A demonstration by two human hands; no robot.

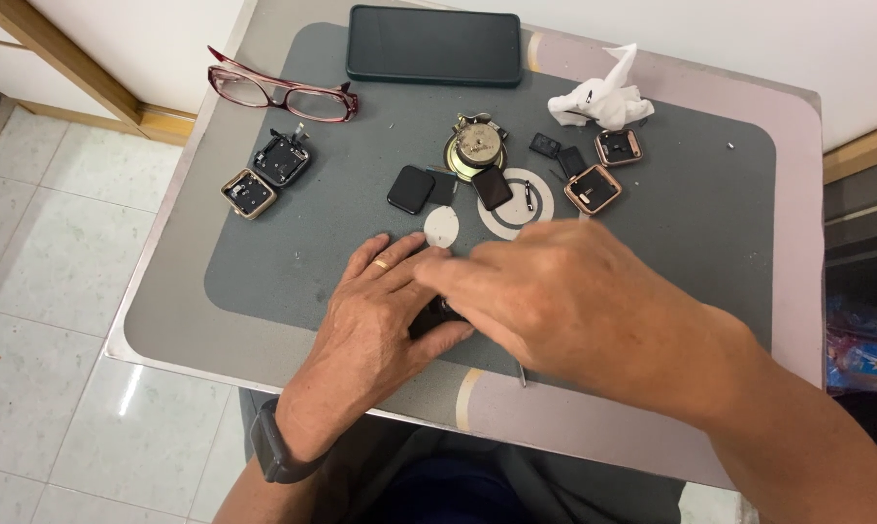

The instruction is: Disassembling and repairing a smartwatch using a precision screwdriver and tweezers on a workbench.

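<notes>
Hands meet at the mat's (293, 262) near edge, left hand (375, 320) curled around a small dark watch part (436, 315), right hand (545, 296) covering it, grip hidden, while opened watch cases (594, 188) and screens (411, 188) lie beyond, unassembled.

Bare forearms, no sleeves. The left hand (380, 320) wears a gold ring (382, 263); a dark wristband (273, 448) circles its wrist.

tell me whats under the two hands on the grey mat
A small black part shows between the left hand and right hand. Most of it is covered, so its shape cannot be told. A thin metal tip pokes out below.
</notes>
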